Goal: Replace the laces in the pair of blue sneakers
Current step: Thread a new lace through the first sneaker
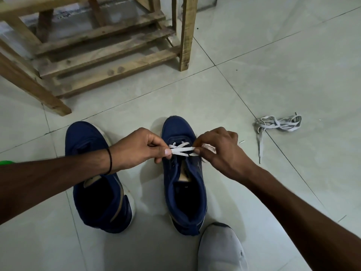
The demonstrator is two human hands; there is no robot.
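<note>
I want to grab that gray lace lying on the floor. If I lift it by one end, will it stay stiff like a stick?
Probably not. The gray lace lies in loose tangled loops, so it likely droops. It looks flat and thin, so probably very light. Its tangle may lift as one clump.

left hand: fingers pinched, palm down | right hand: fingers pinched | forearms converging, extended forward

Both hands pinch white lace, seemingly taut.
</note>
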